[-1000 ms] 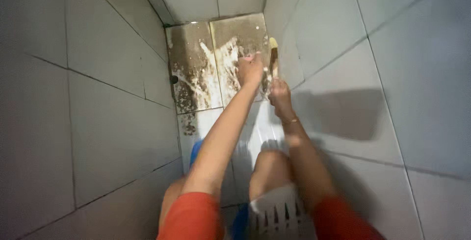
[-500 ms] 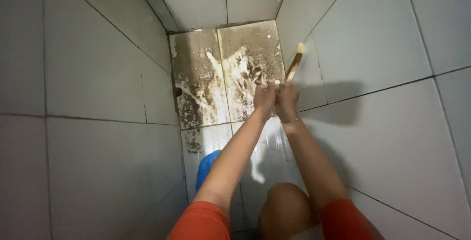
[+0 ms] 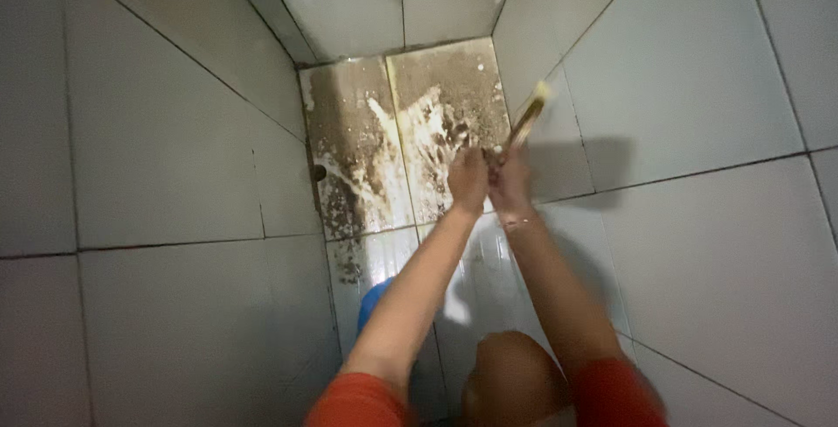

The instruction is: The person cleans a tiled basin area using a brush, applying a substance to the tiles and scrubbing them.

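My left hand [image 3: 468,179] and right hand [image 3: 509,181] sit pressed together, fingers clamped on the handle of a scrub brush [image 3: 527,120]; its shaft rises up and to the right from my right knuckles, the pale tip lying against the wall tile [image 3: 681,86]; the dirty, foam-streaked floor tiles [image 3: 410,139] lie just beyond my fingertips; since half a second ago my hands have stayed joined, and the brush keeps the same slant.
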